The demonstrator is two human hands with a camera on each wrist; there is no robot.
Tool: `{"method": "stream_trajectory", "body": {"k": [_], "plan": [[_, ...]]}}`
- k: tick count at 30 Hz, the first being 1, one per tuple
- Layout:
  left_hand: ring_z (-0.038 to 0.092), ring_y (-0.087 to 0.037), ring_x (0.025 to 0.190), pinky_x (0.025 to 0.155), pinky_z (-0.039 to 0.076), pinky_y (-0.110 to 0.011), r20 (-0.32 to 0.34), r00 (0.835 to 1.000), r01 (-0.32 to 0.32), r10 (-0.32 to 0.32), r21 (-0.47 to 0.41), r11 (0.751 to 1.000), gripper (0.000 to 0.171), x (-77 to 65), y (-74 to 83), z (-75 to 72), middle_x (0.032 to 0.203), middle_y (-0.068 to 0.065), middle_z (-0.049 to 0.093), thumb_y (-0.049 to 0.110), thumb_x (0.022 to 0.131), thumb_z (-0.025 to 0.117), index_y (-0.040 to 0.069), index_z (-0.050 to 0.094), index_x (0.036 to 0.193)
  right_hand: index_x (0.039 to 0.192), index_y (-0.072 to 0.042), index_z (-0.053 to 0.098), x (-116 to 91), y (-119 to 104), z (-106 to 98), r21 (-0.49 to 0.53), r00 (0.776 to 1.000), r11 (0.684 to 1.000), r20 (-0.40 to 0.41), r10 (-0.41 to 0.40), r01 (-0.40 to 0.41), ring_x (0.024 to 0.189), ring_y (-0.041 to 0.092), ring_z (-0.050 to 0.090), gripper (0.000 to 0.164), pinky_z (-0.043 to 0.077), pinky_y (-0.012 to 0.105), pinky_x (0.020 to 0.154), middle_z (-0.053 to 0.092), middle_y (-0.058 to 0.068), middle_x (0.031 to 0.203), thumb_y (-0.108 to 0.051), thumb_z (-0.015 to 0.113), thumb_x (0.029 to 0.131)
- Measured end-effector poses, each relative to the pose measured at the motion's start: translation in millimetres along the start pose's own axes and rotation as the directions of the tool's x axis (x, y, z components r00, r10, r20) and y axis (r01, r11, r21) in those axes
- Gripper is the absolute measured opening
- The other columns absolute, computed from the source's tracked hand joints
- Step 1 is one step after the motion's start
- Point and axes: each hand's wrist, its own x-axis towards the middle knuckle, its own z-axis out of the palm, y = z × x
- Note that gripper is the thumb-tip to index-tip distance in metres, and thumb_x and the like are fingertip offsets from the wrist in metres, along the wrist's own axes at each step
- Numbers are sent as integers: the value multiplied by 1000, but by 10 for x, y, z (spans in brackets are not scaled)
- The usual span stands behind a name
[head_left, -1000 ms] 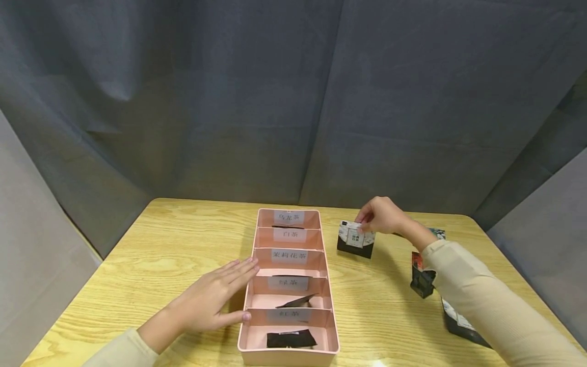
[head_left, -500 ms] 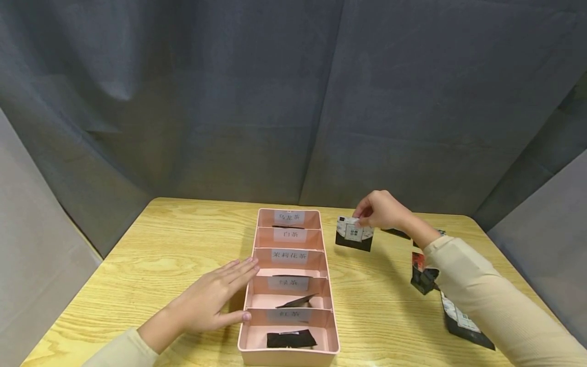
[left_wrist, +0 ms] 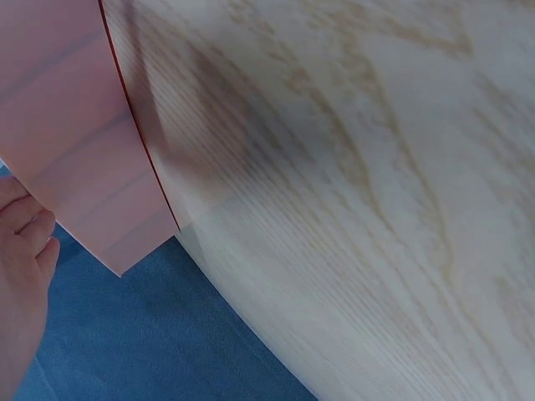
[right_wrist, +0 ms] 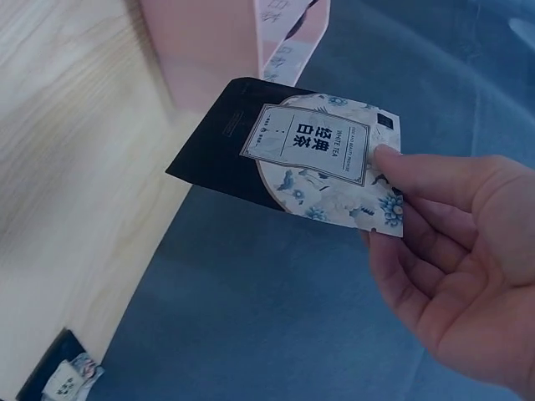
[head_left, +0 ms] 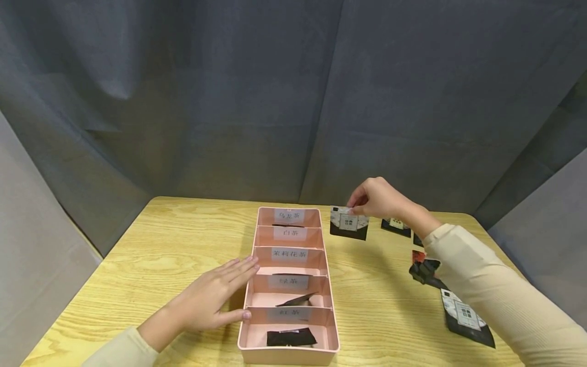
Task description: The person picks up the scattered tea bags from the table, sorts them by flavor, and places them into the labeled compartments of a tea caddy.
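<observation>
My right hand (head_left: 378, 199) pinches one patterned end of a tea bag packet (right_wrist: 309, 154) between thumb and fingers. The packet is black and white with blue flowers, and its label reads WHITE TEA. It hangs above the table just right of the far end of a long pink box (head_left: 286, 358). Paper labels mark the compartments of this divided box. My left hand (head_left: 211, 298) lies against the box's left rim, its fingers straight and thumb spread toward the front compartment. In the left wrist view, fingertips show at the edge of the pink box (left_wrist: 75, 125).
A black packet (head_left: 291, 337) lies in the front compartment, and another dark packet (head_left: 300, 299) leans in the one behind it. On the right of the table lie several packets, including a white-and-black packet (head_left: 468, 316), a dark packet (head_left: 396, 227) and a partly hidden red one (head_left: 418, 256).
The right hand has risen and moved a little left, carrying the white tea bag packet higher off the table. The left hand has stayed in place.
</observation>
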Motion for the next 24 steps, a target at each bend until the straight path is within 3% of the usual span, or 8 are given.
{"method": "stream_trajectory", "body": {"k": [8,24], "plan": [[42,-29,140,114,38,-42,3,1000,-9,9,1,1000,80,20,-19,8,153,-14,40,50,87,63,3,37,147,81,-6,77,59,-173,-23,-19,997,997,-15,-69,69,62,5,64,5,55,23,59,75,4,75,-11,76,80],[41,-29,141,114,39,-42,3,1000,-4,4,-3,1000,82,16,-52,39,153,-15,39,50,87,62,4,34,149,83,-5,77,359,-426,7,-81,995,992,-3,-96,96,63,9,64,5,57,27,60,74,6,76,-9,75,80]]}}
